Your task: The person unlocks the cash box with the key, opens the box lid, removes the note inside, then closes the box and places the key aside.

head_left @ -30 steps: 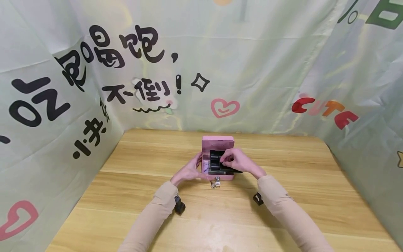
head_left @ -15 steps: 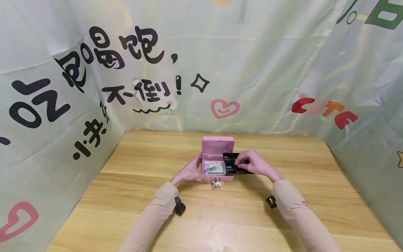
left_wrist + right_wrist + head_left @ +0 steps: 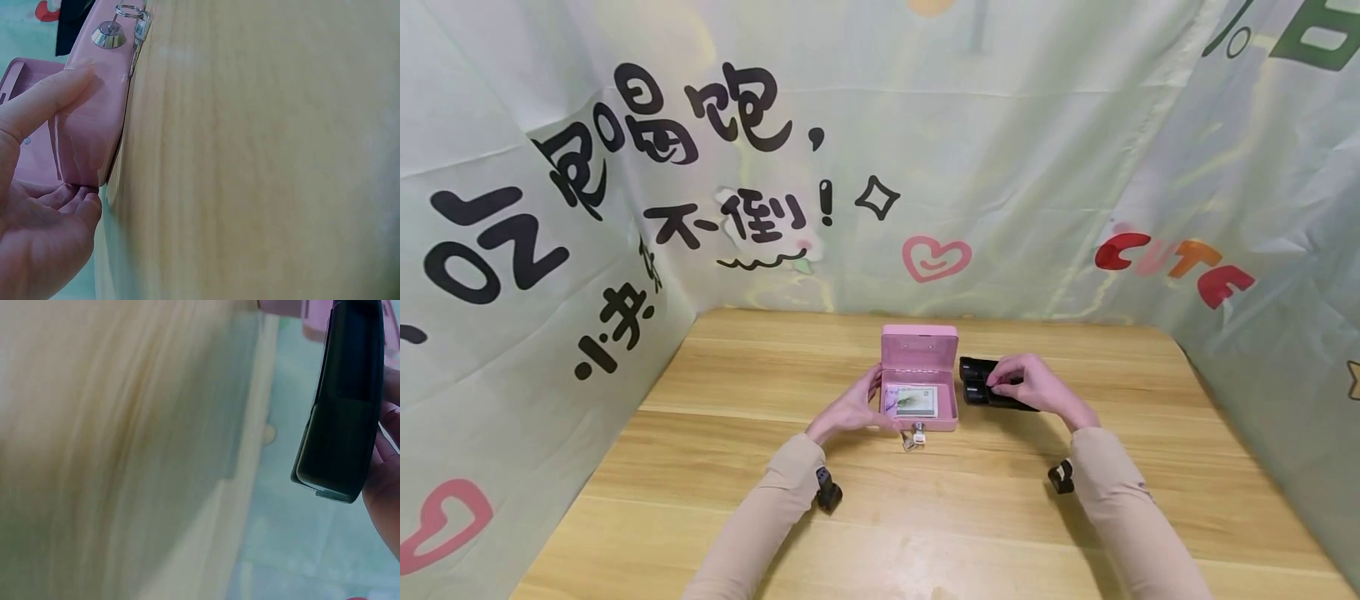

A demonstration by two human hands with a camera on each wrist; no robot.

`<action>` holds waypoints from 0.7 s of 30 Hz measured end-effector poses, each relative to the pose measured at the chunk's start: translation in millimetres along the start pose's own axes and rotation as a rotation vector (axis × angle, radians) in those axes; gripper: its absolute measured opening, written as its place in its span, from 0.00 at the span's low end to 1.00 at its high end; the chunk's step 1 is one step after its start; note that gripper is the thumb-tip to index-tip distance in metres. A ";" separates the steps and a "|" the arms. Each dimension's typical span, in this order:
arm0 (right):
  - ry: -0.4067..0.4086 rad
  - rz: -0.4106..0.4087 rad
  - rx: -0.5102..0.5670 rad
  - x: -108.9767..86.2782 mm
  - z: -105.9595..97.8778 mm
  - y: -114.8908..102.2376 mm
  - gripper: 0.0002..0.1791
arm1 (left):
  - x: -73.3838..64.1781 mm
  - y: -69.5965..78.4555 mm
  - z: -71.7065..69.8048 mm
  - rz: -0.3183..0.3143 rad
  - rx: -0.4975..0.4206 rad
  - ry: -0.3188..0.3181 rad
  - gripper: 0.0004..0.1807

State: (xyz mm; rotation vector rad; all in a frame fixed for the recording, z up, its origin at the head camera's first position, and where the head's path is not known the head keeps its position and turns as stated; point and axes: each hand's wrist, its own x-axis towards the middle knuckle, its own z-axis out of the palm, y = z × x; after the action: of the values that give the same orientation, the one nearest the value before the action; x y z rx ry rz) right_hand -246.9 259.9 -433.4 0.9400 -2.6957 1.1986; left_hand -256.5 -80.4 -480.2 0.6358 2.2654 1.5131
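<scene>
A small pink cash box [image 3: 919, 352] stands on the table with its lid raised. My left hand [image 3: 847, 408] grips its left side; in the left wrist view the thumb lies on the front face [image 3: 94, 134] and the fingers curl at the side. Inside lie banknotes [image 3: 917, 401]. Keys [image 3: 912, 442] hang from the lock [image 3: 109, 35] at the front. To the box's right, my right hand [image 3: 1037, 388] pinches a black compartment tray [image 3: 976, 392], held above the table. The right wrist view shows the tray [image 3: 340, 437] end-on, the fingers partly hidden behind it.
The wooden table [image 3: 880, 533] reaches to a printed cloth wall [image 3: 1030, 183] behind and at both sides. A small black device [image 3: 827, 490] is on the left wrist, another [image 3: 1061, 477] on the right.
My right hand has lifted the black tray out of the cash box and carried it right, uncovering the banknotes. The left hand has stayed on the box.
</scene>
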 end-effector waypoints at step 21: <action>-0.069 0.213 -0.013 12.6 1.2 31.8 0.03 | 0.2 0.7 -1.2 -0.009 0.011 -0.003 0.67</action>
State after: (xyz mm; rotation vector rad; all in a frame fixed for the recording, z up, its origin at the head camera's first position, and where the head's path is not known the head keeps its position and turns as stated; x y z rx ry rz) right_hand -274.3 269.1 -451.8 0.7196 -2.9161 1.2007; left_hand -257.2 -81.0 -479.1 0.6299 2.2732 1.4958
